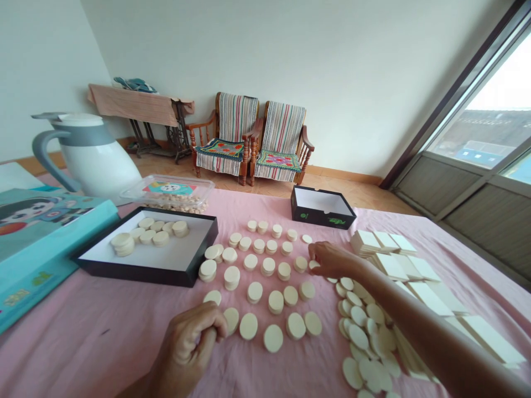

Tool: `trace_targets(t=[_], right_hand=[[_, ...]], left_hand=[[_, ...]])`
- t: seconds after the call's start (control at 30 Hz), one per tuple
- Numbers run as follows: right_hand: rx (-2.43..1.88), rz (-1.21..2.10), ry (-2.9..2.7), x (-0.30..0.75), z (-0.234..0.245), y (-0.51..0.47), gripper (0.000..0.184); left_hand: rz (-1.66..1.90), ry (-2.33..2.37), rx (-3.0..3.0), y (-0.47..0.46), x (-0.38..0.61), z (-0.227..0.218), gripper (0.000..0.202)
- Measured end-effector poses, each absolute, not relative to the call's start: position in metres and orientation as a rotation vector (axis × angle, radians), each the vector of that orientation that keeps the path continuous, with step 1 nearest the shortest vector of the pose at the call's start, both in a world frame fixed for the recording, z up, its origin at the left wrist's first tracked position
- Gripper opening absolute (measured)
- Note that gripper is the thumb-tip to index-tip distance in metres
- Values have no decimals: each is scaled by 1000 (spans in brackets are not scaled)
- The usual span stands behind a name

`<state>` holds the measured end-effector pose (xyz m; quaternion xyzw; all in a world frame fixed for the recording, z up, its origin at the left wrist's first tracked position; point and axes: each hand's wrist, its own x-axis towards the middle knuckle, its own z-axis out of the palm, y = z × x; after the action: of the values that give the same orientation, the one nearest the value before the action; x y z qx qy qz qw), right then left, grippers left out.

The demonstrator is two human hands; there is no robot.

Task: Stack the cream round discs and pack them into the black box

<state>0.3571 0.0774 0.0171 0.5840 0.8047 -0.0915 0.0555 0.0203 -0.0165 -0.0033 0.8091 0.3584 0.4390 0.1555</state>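
Note:
Rows of pale round wooden discs (267,266), some single and some in short stacks, spread across the middle of the pink cloth. My right hand (334,258) reaches over to the right end of these rows, its fingers pinched round a wooden disc (314,265) that is partly covered by them. My left hand (186,345) is curled closed at the near left, beside a disc (231,320) at the front row. Whatever the left fingers hold, if anything, is hidden. Under my right forearm lies a loose heap of discs (359,316).
Stacks of pale rectangular tiles (392,266) stand at the right. A black tray (143,271) with discs, a clear plastic box (168,190), a turquoise box (53,243) and a white jug (97,160) occupy the left. Another black box (322,213) sits at the far edge.

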Motion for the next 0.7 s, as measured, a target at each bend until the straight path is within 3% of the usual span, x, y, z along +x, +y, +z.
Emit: trace_targets(t=[0.27, 0.53, 0.7], right_hand=[[1838, -206, 2626, 376, 24, 115, 31], [1620, -282, 2811, 378, 9, 139, 43], [1629, -294, 2779, 379, 5, 142, 39]], left_hand=[[1273, 1022, 2304, -15, 22, -3, 29], [1267, 1056, 2307, -14, 20, -2, 29], [1264, 1044, 2298, -14, 20, -2, 28]])
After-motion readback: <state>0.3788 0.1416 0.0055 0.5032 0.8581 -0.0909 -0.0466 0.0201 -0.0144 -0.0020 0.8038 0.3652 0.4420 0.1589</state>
